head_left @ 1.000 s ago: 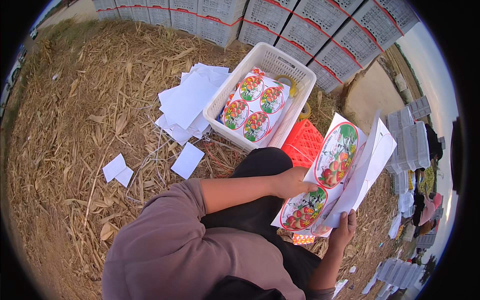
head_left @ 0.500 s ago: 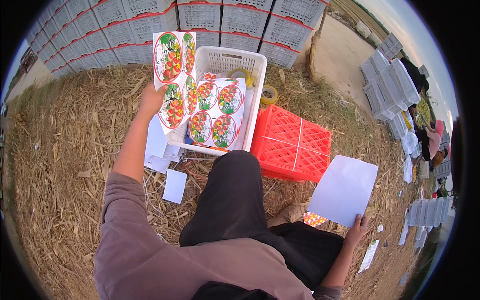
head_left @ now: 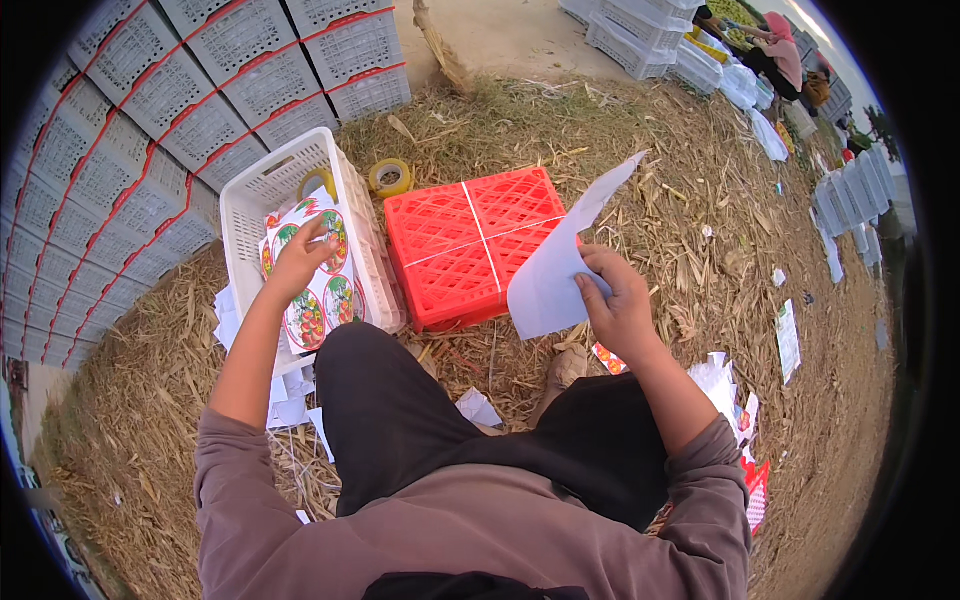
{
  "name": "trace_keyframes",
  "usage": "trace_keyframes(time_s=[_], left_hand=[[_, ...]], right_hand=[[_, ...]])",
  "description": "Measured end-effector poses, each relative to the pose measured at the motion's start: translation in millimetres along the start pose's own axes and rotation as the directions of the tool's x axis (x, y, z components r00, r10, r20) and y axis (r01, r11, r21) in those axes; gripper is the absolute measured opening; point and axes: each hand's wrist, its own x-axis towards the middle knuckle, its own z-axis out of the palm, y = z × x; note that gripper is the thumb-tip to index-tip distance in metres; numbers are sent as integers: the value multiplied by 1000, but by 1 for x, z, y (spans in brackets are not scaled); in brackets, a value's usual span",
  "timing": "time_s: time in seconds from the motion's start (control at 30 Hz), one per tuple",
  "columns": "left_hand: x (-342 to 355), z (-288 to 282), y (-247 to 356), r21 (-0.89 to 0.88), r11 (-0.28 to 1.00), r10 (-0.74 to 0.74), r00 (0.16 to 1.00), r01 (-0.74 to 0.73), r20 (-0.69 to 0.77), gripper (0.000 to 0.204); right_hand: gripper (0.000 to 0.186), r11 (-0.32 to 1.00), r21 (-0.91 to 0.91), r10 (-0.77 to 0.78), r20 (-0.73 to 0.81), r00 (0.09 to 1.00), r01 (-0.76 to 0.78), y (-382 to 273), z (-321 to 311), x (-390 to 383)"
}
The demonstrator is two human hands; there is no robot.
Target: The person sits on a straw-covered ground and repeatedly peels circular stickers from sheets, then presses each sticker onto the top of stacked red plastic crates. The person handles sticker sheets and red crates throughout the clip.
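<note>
Over the white plastic crate, the person's left hand is hovering at the round-label sheets, its fingers spreading apart; whether the fingertips are touching the top sheet, I cannot tell. Those label sheets are lying in a pile inside the crate, showing red fruit and green leaves in red-edged ovals. To the right, the person's right hand is holding a plain white sheet, its thumb and fingers clamping the paper's right edge while the sheet is bending upward toward its far corner. Between the two hands, a red lattice crate is resting on the husk-covered ground, with white strapping crossing its top. One yellow tape roll is lying on the ground just beside the white crate, and another tape roll is sitting inside it. Behind, grey crates with red edges are standing in tall stacks. At the far upper right, a person in pink is sitting near translucent crates.
</note>
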Motion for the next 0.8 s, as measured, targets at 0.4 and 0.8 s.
trace_keyframes(time_s=[0.4, 0.8], left_hand=[[-93, 237, 121, -186, 964, -152, 966, 192, 208, 20], [-2, 5, -97, -577, 808, -485, 692, 121, -535, 30]], right_hand=[[44, 846, 208, -530, 412, 741, 490, 4, 63, -71], [64, 833, 152, 553, -265, 790, -532, 31, -179, -315]])
